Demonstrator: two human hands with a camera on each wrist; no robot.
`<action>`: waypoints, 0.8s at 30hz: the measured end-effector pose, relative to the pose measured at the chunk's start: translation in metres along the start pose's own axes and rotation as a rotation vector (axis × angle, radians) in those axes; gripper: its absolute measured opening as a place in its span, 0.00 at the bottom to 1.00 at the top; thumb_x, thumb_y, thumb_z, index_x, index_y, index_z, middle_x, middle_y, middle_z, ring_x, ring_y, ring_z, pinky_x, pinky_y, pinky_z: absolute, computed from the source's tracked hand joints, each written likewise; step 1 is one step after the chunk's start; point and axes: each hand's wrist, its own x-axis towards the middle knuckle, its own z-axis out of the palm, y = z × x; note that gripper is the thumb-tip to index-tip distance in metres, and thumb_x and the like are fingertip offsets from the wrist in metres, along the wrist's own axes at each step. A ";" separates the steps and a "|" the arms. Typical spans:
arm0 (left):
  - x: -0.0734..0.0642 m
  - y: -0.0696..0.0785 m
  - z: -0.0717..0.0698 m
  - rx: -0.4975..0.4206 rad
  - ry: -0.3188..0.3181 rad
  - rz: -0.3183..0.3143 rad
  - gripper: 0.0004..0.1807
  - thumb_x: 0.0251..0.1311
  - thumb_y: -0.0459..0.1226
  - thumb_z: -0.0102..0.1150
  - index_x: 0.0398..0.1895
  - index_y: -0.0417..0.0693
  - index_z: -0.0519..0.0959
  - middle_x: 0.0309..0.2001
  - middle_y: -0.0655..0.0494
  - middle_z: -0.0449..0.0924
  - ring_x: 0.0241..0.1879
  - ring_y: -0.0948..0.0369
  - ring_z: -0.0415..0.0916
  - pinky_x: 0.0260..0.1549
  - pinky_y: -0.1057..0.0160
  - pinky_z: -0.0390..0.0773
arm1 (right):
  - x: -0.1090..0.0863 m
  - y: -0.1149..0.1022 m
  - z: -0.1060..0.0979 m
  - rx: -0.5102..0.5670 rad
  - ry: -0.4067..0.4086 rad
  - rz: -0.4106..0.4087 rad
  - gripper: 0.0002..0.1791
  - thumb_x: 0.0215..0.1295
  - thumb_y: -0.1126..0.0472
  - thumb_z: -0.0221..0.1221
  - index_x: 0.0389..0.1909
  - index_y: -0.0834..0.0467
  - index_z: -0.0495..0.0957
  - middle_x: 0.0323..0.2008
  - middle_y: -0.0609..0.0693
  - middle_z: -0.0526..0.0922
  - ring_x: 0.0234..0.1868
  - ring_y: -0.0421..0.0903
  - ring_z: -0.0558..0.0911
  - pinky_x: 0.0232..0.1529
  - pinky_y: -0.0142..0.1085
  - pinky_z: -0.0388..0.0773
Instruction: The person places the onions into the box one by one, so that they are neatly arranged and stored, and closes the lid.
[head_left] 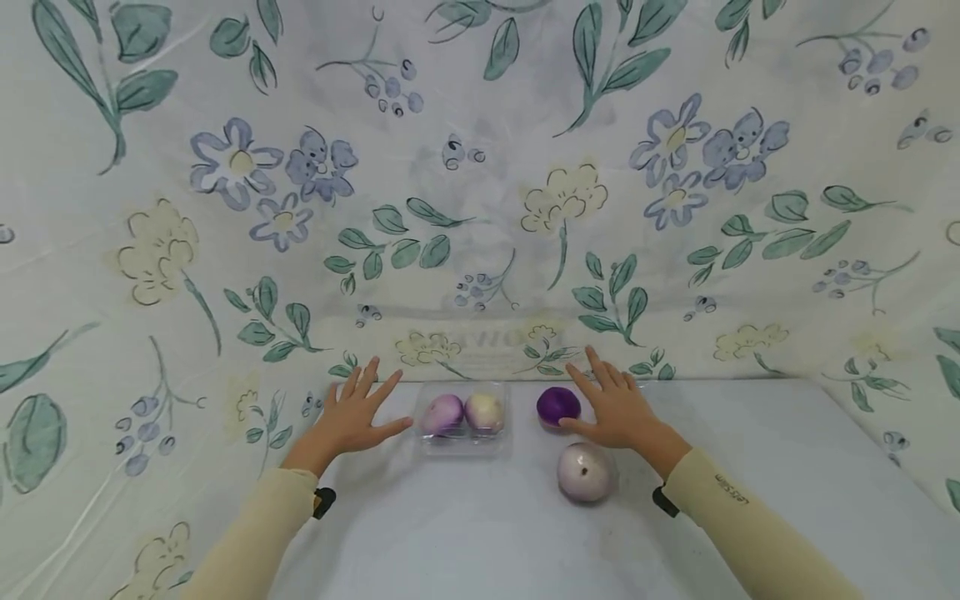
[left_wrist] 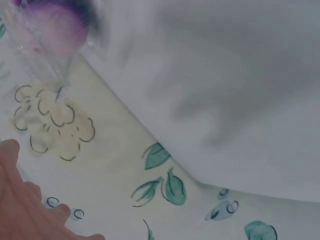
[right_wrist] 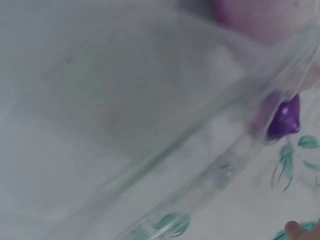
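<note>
My left hand [head_left: 356, 417] hovers with fingers spread, just left of a clear plastic box [head_left: 461, 447]. Inside the box sit two round, onion-like vegetables, one purplish [head_left: 444, 412] and one cream and purple [head_left: 484, 412]. My right hand [head_left: 621, 414] is also spread, holding nothing; its thumb overlaps a dark purple round vegetable [head_left: 557, 405] in the head view. Nearer to me lies a larger pale pinkish onion-like vegetable [head_left: 587, 472] with a small dark spot. Only some fingers of the left hand show in the left wrist view, and one right fingertip in the right wrist view.
A white table [head_left: 465, 533] holds these things. Floral cloth [head_left: 480, 208] hangs behind it and runs down the left side. Clear plastic with a ridged edge [right_wrist: 165, 160] crosses the right wrist view, partly in front of the vegetables.
</note>
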 end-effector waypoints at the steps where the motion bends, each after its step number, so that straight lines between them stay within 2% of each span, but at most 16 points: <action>1: -0.002 -0.001 0.000 0.014 0.005 -0.003 0.50 0.60 0.68 0.50 0.79 0.56 0.49 0.80 0.40 0.33 0.76 0.33 0.34 0.65 0.22 0.35 | -0.005 0.006 -0.001 -0.013 0.007 0.002 0.50 0.62 0.30 0.55 0.79 0.49 0.51 0.79 0.61 0.39 0.74 0.67 0.57 0.69 0.68 0.54; 6: -0.007 -0.006 0.001 0.064 0.032 -0.029 0.50 0.60 0.69 0.49 0.80 0.56 0.48 0.80 0.40 0.34 0.76 0.33 0.35 0.65 0.22 0.33 | -0.024 0.037 -0.005 -0.045 0.023 0.041 0.49 0.63 0.32 0.55 0.78 0.51 0.51 0.79 0.63 0.40 0.73 0.69 0.57 0.68 0.69 0.54; 12: -0.013 -0.013 0.005 0.070 0.033 -0.059 0.50 0.61 0.68 0.49 0.79 0.54 0.51 0.79 0.38 0.35 0.76 0.33 0.33 0.64 0.22 0.29 | -0.048 0.061 -0.011 -0.076 0.000 0.104 0.49 0.64 0.30 0.53 0.78 0.53 0.52 0.78 0.65 0.40 0.72 0.71 0.57 0.66 0.71 0.54; 17: -0.014 -0.020 0.011 0.074 0.057 -0.052 0.50 0.60 0.69 0.48 0.79 0.55 0.51 0.80 0.39 0.35 0.76 0.33 0.34 0.64 0.21 0.32 | -0.067 0.078 -0.019 -0.109 0.024 0.142 0.48 0.64 0.31 0.54 0.77 0.56 0.55 0.77 0.68 0.43 0.71 0.71 0.59 0.63 0.71 0.58; 24: -0.017 -0.022 0.014 0.070 0.043 -0.061 0.52 0.59 0.71 0.48 0.79 0.54 0.50 0.80 0.39 0.34 0.76 0.33 0.32 0.63 0.21 0.29 | -0.084 0.090 -0.017 -0.124 0.039 0.166 0.49 0.65 0.29 0.52 0.76 0.57 0.55 0.77 0.69 0.44 0.69 0.72 0.61 0.61 0.72 0.60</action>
